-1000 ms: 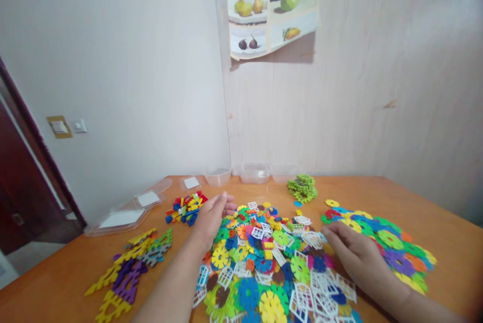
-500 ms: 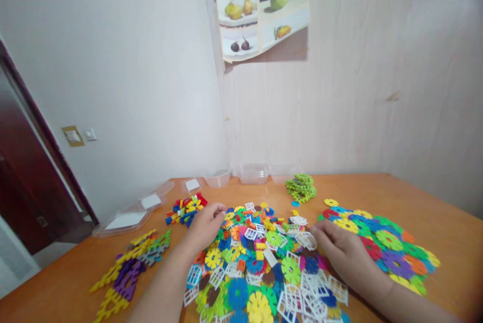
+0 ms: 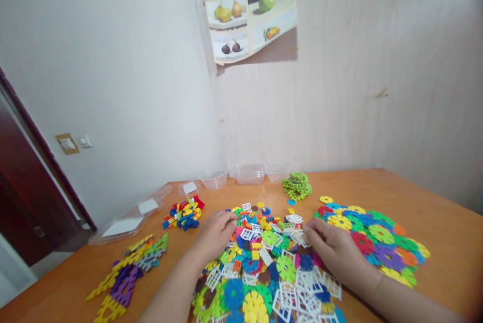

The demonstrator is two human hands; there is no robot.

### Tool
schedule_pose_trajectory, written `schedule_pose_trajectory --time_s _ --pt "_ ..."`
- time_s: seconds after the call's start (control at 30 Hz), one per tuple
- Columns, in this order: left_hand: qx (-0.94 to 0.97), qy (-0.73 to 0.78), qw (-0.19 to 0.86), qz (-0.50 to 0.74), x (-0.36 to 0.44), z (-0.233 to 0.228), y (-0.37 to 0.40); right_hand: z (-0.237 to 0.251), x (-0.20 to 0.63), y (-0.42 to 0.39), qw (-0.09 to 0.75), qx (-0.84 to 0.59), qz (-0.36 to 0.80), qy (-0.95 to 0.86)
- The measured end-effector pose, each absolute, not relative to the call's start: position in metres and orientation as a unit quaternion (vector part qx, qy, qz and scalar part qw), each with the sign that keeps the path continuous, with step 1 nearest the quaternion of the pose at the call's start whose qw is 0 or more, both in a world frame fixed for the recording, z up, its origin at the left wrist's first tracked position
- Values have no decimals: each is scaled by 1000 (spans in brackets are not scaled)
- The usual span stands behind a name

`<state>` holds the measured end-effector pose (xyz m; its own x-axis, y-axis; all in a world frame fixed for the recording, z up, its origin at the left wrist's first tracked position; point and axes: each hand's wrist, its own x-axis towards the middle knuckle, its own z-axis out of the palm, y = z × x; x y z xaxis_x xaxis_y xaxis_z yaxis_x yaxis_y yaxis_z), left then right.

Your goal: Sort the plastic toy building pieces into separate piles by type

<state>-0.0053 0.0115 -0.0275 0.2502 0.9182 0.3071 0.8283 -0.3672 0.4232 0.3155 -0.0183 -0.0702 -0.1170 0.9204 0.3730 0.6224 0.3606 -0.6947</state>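
A big mixed heap of plastic pieces [image 3: 264,267], with coloured cog discs and white lattice squares, covers the orange table [image 3: 377,184] in front of me. My left hand [image 3: 215,235] rests palm down on the heap's left side, fingers bent over small pieces; whether it grips one is unclear. On the right part of the heap lies my right hand [image 3: 332,250], its fingertips on a white lattice piece [image 3: 302,237]. Its grip is hidden as well.
Flat coloured discs [image 3: 377,237] spread at the right. A green disc stack [image 3: 297,185] sits at the back. Small bricks [image 3: 183,212] lie left of the heap, long yellow and purple pieces [image 3: 124,272] at far left. Clear tubs [image 3: 249,173] and lids [image 3: 128,222] line the wall.
My left hand dropped from a raised, open pose down onto the heap and shifted right. The right hand slid a little left. The camera view drifted slightly.
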Motion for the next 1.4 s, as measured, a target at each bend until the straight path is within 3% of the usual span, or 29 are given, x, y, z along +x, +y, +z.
schedule_pose_trajectory --time_s 0.5,0.8,1.17,1.4 --pt "656 696 63 283 1 -31 24 -68 314 -18 386 -525 195 -733" --pt "581 771 -50 256 -41 -9 38 -68 314 -16 383 -530 200 -729" --pt "602 764 -120 198 -57 8 66 -66 312 -18 403 -519 193 -729" --pt "600 771 -141 158 -56 -5 81 -64 311 -18 386 -519 203 -735"
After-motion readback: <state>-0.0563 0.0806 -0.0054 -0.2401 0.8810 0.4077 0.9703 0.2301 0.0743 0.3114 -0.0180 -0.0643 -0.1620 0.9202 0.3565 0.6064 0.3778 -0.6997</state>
